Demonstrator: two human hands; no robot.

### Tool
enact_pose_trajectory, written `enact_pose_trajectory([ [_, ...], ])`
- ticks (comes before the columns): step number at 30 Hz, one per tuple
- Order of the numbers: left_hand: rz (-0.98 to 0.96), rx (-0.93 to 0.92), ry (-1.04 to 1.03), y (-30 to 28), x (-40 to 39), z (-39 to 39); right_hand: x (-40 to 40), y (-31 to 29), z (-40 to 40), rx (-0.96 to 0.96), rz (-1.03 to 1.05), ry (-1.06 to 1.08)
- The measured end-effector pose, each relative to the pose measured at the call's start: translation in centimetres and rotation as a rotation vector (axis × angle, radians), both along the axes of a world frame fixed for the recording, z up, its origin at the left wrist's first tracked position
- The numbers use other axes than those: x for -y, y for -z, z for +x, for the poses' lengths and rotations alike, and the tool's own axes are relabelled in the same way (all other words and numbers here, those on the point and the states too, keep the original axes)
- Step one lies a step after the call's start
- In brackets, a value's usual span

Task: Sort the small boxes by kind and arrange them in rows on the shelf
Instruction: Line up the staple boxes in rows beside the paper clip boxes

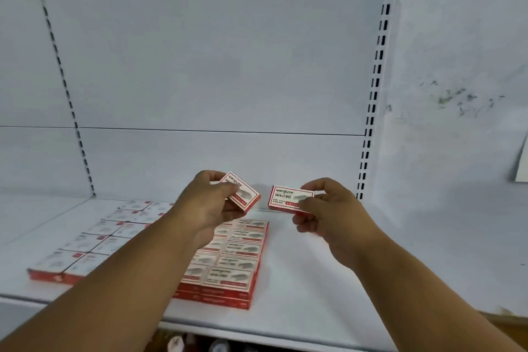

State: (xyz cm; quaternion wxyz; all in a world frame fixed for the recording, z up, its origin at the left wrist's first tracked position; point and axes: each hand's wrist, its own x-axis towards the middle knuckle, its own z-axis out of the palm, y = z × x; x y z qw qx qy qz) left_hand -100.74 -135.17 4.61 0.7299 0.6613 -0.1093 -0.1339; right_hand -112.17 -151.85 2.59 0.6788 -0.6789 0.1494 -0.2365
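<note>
1. Boxes of two kinds lie on the white shelf (328,280): a single-layer block with white tops (94,240) toward the left front edge, and a stacked block with cream tops and red sides (228,263) near the middle, its front row close to the front edge.
2. Both blocks are laid in straight rows running from the front edge toward the back wall; the forearms cover part of each.
3. Left hand (211,206) reaches forward over the stacked block, arm stretched out, palm turned toward the right.
4. Its thumb and curled fingers pinch one small red-and-white box (243,193) by its near end — the box is tilted, one corner pointing down toward the shelf, and it is held clear of the stack.
5. Right hand (328,208) is raised at about the same height, just right of the stacked block, wrist bent a little inward.
6. Its thumb lies on the printed face and its fingers curl underneath a second box (288,198), gripping the right end — this box sits nearly level, its label facing up, with "24/6" legible.
7. The two held boxes are near each other but apart, a gap of white back wall showing between them.
8. Slotted uprights (374,86) run up the back wall at the left and right of the shelf bay.
</note>
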Motion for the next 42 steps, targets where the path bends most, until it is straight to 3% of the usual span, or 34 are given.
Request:
enact_pose_trajectory([
  [5,-0.173,-0.062,-0.009,0.9,-4.3,0.8,-6.5,0.3,1.7,-0.028,0.017,-0.003],
  [10,-0.129,-0.022,0.054,1.7,-7.1,1.6,-10.7,0.9,3.1,-0.024,0.057,0.076],
  [16,0.009,-0.009,0.087,2.2,-9.4,3.5,-12.0,1.0,3.0,-0.042,0.027,0.111],
  [22,0.194,0.119,0.215,2.6,-8.8,3.4,-12.1,0.5,3.0,-0.056,-0.039,0.143],
  [27,0.322,0.183,0.168,3.0,-9.1,3.8,-10.3,0.8,2.4,-0.212,-0.243,0.211],
  [32,0.6,0.402,0.156,4.1,-8.8,3.8,-9.7,2.1,2.2,-0.339,-0.335,0.203],
  [38,0.926,0.639,0.254,4.7,-8.9,3.5,-10.2,3.3,2.5,-0.516,-0.592,0.159],
  [42,0.911,0.774,0.278,4.9,-9.6,3.1,-10.9,3.3,2.3,-0.501,-0.756,0.155],
])
